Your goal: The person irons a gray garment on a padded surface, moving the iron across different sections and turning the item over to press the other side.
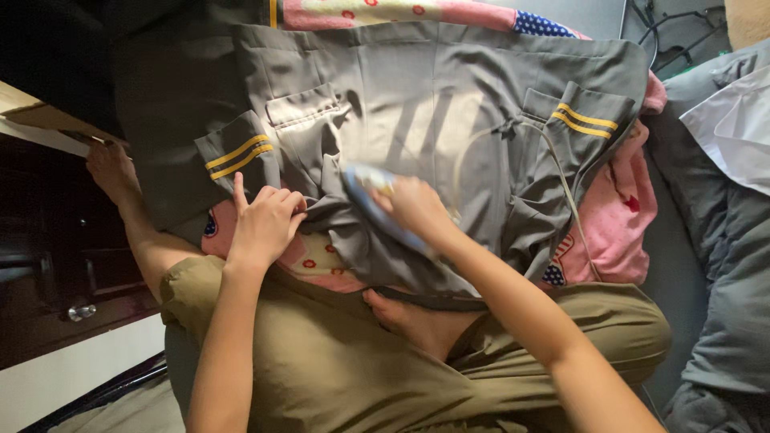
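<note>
I see my right hand (415, 207) closed around the handle of an iron (377, 204), fingers wrapped tight so the grip hides most of the handle; the iron's blue and white body sticks out to the left of and below my knuckles, its sole down on a grey shirt (433, 104). My left hand (263, 224) lies flat on the shirt's bunched edge, fingers loosely curled together and the index finger stretched straight up, holding nothing, just pressing cloth. Just above that index fingertip is a sleeve cuff (237, 152) with two yellow stripes; a second striped cuff (585, 120) sits well to the right of my right hand. A pale cord (561, 180) loops over the shirt from near my right wrist and runs off to the right. Under the shirt, below my left fingers and right of the cord, a pink blanket (618, 224) shows. My crossed legs in olive trousers (337, 361) fill the space beneath both wrists, one bare foot (401, 317) between them. Grey bedding (722, 240) lies far right.
</note>
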